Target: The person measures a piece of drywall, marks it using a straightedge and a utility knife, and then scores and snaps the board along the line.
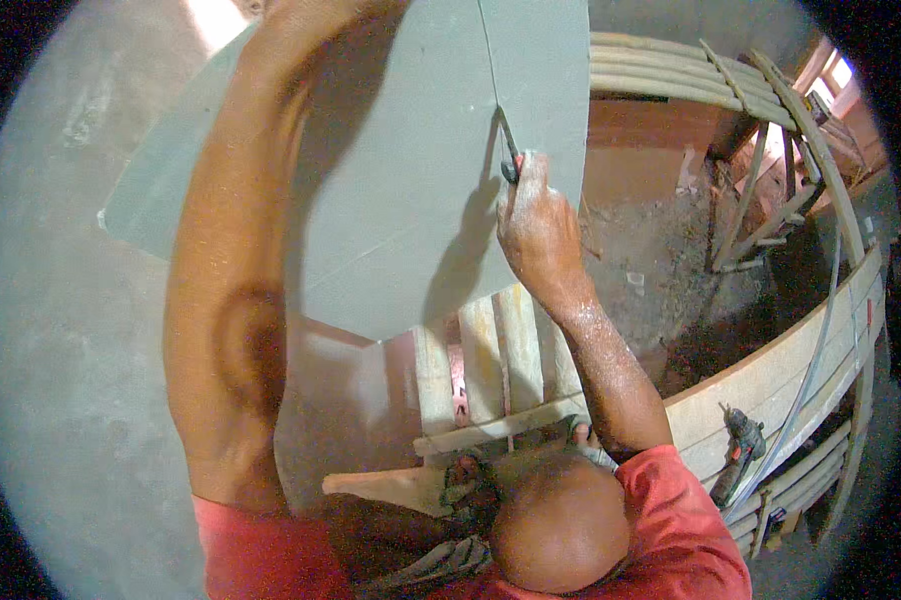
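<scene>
A large grey-green board (pixel 411 190), seemingly plasterboard, stands in front of me against the grey wall. A thin dark line runs down it from the upper edge of the view. My right hand (pixel 543 225), dusted with white powder, is closed around a narrow dark-bladed cutting tool (pixel 508 135). The blade's tip meets the lower end of the line, and some red shows at the grip. My left arm reaches up across the board's left part. Only the wrist end of my left hand (pixel 346 12) shows at the top edge; its fingers are out of view.
Beneath me are wooden planks (pixel 483 355) with gaps between them. A cordless drill (pixel 741 440) rests by a curved-looking plank (pixel 771 370) at right, beside a pale cable or strip (pixel 806 390). Wooden scaffolding (pixel 761 190) stands farther right above a debris-strewn floor (pixel 651 240).
</scene>
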The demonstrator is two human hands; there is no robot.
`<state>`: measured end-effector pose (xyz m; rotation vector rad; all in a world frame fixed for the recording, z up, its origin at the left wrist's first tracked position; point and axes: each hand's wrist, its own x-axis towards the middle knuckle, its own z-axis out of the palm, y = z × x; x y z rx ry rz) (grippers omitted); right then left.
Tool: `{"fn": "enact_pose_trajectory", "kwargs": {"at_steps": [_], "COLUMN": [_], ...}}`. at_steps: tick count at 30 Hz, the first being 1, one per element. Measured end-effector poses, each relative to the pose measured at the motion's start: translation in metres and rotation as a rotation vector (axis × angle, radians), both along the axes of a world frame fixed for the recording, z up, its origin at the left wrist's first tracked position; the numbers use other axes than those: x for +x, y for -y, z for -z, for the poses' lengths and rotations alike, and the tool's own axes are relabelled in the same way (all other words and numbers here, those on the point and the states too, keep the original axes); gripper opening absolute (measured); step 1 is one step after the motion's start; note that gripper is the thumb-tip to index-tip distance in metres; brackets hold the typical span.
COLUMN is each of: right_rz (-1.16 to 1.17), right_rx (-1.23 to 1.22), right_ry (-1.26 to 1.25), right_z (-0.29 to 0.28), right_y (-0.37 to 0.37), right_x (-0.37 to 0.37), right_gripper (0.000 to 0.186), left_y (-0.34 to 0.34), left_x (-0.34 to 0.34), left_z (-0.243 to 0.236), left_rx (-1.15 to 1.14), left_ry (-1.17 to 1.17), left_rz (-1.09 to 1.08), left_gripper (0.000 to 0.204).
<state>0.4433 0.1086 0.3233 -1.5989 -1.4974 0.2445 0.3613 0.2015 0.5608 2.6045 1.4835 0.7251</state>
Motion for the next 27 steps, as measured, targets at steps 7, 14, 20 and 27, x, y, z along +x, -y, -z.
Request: {"fn": "enact_pose_trajectory", "kwargs": {"at_steps": [7,14,20,27], "right_rz": [0.034,0.010,-0.009,0.022], "right_rx": [-0.065,-0.189,-0.182,-0.173], "right_ry": [-0.023,-0.015,-0.016,-0.016], "right_z": [0.013,0.044,0.085,0.098], "right_y": [0.002,0.012,0.032,0.029], "right_x": [-0.004,-0.004,-0.010,-0.010], "right_gripper": [0.027,0.024,0.028,0.024], "left_y": [0.000,-0.006,0.005,-0.016], "left_x": [-0.003,0.004,0.002,-0.001], "left_z": [0.013,0.006,0.007,0.003], "left_rx": [0.218,-0.002,-0.033,0.001], "left_ry": [-0.008,0.048,0.150,-0.042], "left_rz": [0.084,-0.022,0.012,0.038], "left_gripper": [0.031,0.029,0.028,0.033]}}
